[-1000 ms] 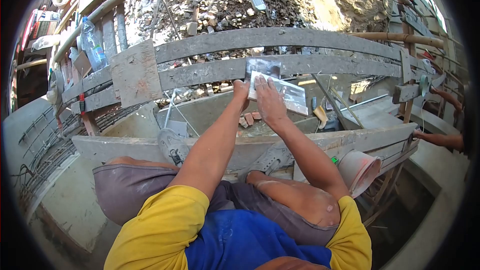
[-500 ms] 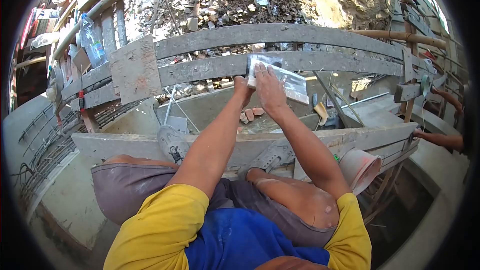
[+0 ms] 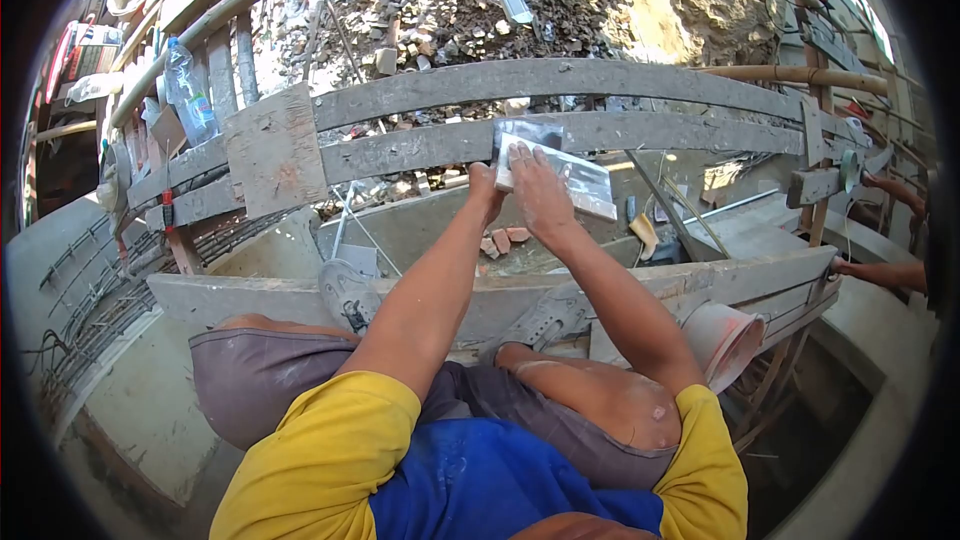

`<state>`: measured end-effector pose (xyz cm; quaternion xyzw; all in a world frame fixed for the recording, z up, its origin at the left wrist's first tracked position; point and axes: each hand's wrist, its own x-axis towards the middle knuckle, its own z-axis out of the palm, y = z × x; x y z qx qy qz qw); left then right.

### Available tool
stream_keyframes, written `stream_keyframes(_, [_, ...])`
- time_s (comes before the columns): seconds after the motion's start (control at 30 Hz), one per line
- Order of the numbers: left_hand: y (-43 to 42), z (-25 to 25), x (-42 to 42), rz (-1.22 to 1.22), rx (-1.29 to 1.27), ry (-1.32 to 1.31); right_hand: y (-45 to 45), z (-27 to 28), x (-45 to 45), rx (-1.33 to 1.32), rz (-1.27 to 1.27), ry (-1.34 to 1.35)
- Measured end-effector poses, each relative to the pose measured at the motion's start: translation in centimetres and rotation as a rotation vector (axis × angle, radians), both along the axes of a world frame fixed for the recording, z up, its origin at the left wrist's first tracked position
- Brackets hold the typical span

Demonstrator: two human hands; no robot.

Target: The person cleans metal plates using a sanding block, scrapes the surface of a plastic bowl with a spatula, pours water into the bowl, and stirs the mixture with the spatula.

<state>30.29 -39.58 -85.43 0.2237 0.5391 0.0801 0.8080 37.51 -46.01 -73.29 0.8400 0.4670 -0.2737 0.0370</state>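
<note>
A shiny, flat rectangular plate with a white strip along its near edge [image 3: 585, 185] lies tilted beside the lower grey plank; its exact kind is unclear. My left hand [image 3: 486, 192] is closed at the plate's left end, its fingers partly hidden. Across the white strip rests my right hand [image 3: 540, 192], fingers stretched out flat and dusted with pale powder. A second shiny patch [image 3: 530, 130] shows behind the fingertips, against the plank; I cannot tell whether it is a separate piece.
Grey planks [image 3: 420, 147] cross in front of me, with a plywood square [image 3: 275, 155] at left. My feet rest by a nearer board [image 3: 250, 298]. A pinkish-white bucket [image 3: 722, 340] hangs at right. Brick pieces [image 3: 502, 240] lie below. Another person's arm [image 3: 885, 273] reaches in at far right.
My right fingers have slid slightly nearer along the plate. My left hand keeps its place. The surroundings sit a little lower in view, and a dark shape appears at the top edge.
</note>
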Motion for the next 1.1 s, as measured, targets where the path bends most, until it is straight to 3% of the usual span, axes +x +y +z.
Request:
stream_keyframes(0.03, [-0.3,-1.8,-0.3,0.126,-0.117,-0.062,0.1,0.5,-0.4,-0.002,0.004,-0.003])
stream_keyframes(0.1, [-0.1,-2.0,-0.1,0.087,-0.099,-0.07,-0.2,0.7,-0.9,0.005,-0.071,0.066])
stream_keyframes(0.17, [-0.3,-1.9,0.0,0.257,-0.31,-0.214,0.1,0.3,-0.7,0.055,-0.14,0.109])
stream_keyframes(0.3, [-0.1,-1.0,0.3,0.115,-0.188,-0.163,-0.2,0.5,-0.3,0.078,-0.017,-0.029])
stream_keyframes(0.5, [0.0,0.9,0.4,0.254,-0.233,-0.172,1.1,-0.1,0.7,0.131,-0.084,-0.034])
stream_keyframes(0.57, [0.2,4.1,1.0,-0.07,0.092,0.013,2.1,-1.9,2.1,0.2,-0.11,-0.068])
stream_keyframes(0.63, [0.5,3.9,1.2,0.014,0.013,-0.059,2.8,-2.6,3.8,0.327,-0.135,0.043])
stream_keyframes(0.7, [0.3,2.7,1.1,-0.046,0.062,0.018,2.3,0.8,2.6,0.171,-0.138,0.104])
stream_keyframes(0.83, [0.2,-1.1,0.4,0.066,-0.084,-0.041,-1.1,0.1,0.1,0.17,-0.071,-0.049])
stream_keyframes(0.9, [0.3,1.3,0.8,0.007,0.002,0.015,-2.2,-0.9,0.7,0.166,-0.064,-0.106])
stream_keyframes(0.97, [0.0,2.8,1.0,0.051,-0.043,-0.073,-2.6,-2.1,3.3,0.28,-0.263,-0.116])
stream_keyframes(1.0, [0.0,3.0,1.0,0.074,-0.036,-0.058,-2.2,-0.2,4.5,0.187,-0.292,-0.136])
stream_keyframes(1.1, [0.4,3.1,1.2,0.085,-0.02,-0.06,-2.5,0.4,6.3,0.243,-0.386,-0.06])
